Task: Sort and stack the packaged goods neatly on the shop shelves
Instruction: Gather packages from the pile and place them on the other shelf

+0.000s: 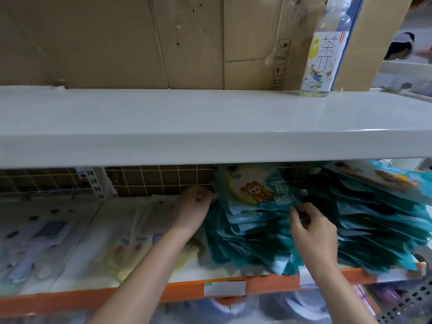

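Gripping teal packet (259,190) edges, both hands (195,199); shelf (210,127) close overhead

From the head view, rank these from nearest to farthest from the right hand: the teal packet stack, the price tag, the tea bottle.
1. Teal packet stack: touching the right hand.
2. Price tag: lower left, on the orange shelf edge.
3. Tea bottle: up on the top shelf.

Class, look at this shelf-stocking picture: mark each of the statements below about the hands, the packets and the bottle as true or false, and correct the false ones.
1. Both hands touch the top teal packet. True: left hand, right hand.
2. A bottle stands on the upper shelf. True.
3. The bottle lies on its side. False: it stands upright.
4. The teal packets fill the whole lower shelf. False: pale packets lie left of them.
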